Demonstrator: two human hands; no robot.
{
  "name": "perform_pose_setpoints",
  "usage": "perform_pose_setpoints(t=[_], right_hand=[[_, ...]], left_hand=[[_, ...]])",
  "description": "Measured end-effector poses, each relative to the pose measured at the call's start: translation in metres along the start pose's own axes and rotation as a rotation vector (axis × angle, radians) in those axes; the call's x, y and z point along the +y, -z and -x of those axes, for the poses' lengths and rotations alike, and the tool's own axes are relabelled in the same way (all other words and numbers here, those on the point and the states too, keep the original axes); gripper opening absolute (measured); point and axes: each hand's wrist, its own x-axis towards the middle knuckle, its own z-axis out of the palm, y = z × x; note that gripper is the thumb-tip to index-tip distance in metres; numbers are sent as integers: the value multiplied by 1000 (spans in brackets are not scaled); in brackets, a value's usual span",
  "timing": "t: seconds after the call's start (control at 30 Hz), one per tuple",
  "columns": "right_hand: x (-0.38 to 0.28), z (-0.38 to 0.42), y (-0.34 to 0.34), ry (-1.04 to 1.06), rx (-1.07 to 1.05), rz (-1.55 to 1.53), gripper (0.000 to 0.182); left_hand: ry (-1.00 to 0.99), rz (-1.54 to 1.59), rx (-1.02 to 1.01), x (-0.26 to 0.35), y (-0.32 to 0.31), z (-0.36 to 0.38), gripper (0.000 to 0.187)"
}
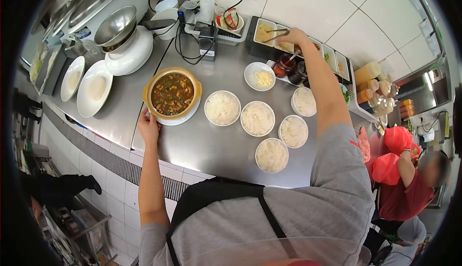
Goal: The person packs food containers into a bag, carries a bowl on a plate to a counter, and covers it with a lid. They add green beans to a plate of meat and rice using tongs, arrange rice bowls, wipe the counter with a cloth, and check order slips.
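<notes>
My left hand (148, 127) grips the near-left edge of a white plate (183, 117). On that plate stands a yellow-brown clay pot (197, 91) filled with dark stew with diced bits and green flecks. Stretched to the back of the counter, my right hand (292, 38) is closed round metal tongs (276, 35). The tongs' tips reach over a bin of pale yellow food (264, 31) in a row of topping bins. Below my right forearm are dark jars of sauce (284, 66) and a small white dish of chopped yellowish pieces (263, 79).
Several white bowls of rice (257, 119) stand on the steel counter (216, 145). To the left are oval white plates (95, 89) and a metal bowl (115, 28) on stacked plates. Black cables (178, 49) lie behind the pot. At the right, a person in red (402, 194) handles red bags.
</notes>
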Motion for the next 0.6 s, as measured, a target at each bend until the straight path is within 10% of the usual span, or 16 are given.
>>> perform_pose_setpoints(t=[0.2, 0.27, 0.6], right_hand=[[-41, -40, -5, 311, 235, -409, 56], [-68, -41, -12, 517, 155, -10, 56], [-10, -13, 1, 140, -320, 416, 24]], left_hand=[[-11, -50, 15, 2, 0, 1, 27], [-7, -47, 19, 4, -2, 3, 27], [-43, -47, 3, -3, -1, 0, 29]])
